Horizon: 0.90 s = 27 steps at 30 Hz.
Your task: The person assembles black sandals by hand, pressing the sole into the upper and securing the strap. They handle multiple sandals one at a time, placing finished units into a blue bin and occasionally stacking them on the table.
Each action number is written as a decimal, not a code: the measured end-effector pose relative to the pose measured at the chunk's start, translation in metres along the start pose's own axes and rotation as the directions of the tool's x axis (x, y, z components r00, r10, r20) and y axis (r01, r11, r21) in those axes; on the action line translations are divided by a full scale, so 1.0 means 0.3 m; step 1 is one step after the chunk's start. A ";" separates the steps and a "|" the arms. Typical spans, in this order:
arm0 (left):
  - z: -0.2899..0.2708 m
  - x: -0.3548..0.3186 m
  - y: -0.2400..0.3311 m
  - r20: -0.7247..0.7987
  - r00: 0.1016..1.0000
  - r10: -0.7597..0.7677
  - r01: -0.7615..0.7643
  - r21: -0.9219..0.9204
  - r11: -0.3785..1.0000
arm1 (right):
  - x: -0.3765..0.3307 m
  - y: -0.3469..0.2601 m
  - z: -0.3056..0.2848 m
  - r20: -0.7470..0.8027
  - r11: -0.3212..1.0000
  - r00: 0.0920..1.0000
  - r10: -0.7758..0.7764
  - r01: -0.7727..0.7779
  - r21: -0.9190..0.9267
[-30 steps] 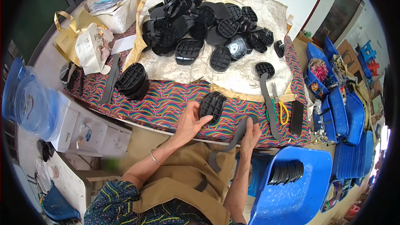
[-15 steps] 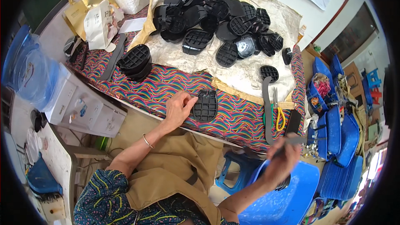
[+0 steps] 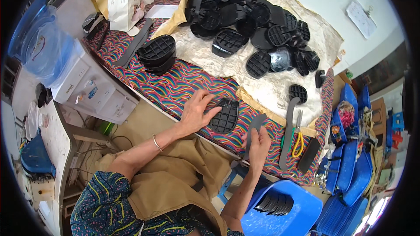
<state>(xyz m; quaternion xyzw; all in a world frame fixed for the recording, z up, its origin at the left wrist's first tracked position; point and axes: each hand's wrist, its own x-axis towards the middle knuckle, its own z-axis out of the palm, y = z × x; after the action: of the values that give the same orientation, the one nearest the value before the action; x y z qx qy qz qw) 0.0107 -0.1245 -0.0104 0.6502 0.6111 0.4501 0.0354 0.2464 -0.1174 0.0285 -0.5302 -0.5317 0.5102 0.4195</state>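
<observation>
Where my left hand point(image 3: 195, 111) spreads loosely: left edge of sole point(image 3: 225, 119)
Strip point(image 3: 256, 126): in my right hand's point(image 3: 260, 147) grip, right of sole

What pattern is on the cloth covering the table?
Multicoloured wavy stripes, rainbow-like, with pink, yellow and blue; the tablecloth shows in the head view.

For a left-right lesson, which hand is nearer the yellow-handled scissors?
Right. The right hand, holding a grey strip, is left of the scissors; the left hand is farther left, at the black sole.
</observation>
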 end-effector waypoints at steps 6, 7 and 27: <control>-0.016 0.004 -0.012 0.098 0.992 -0.073 0.067 0.063 0.996 | 0.074 0.045 0.079 0.017 0.982 0.999 -0.046 0.048 -0.182; -0.016 0.006 -0.019 0.105 0.992 -0.075 0.067 0.076 0.995 | 0.084 0.061 0.088 0.010 0.970 0.998 -0.059 0.060 -0.237; 0.003 0.069 -0.017 0.540 0.803 -0.252 0.596 -0.725 0.346 | 0.109 0.101 0.107 -0.136 0.987 0.980 0.145 -0.152 -0.046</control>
<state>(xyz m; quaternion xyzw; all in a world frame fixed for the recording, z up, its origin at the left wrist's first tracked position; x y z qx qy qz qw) 0.0041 -0.1056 -0.0028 0.4192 0.4278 0.5515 0.5806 0.2160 -0.0906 -0.0088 -0.6126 -0.4759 0.4886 0.3993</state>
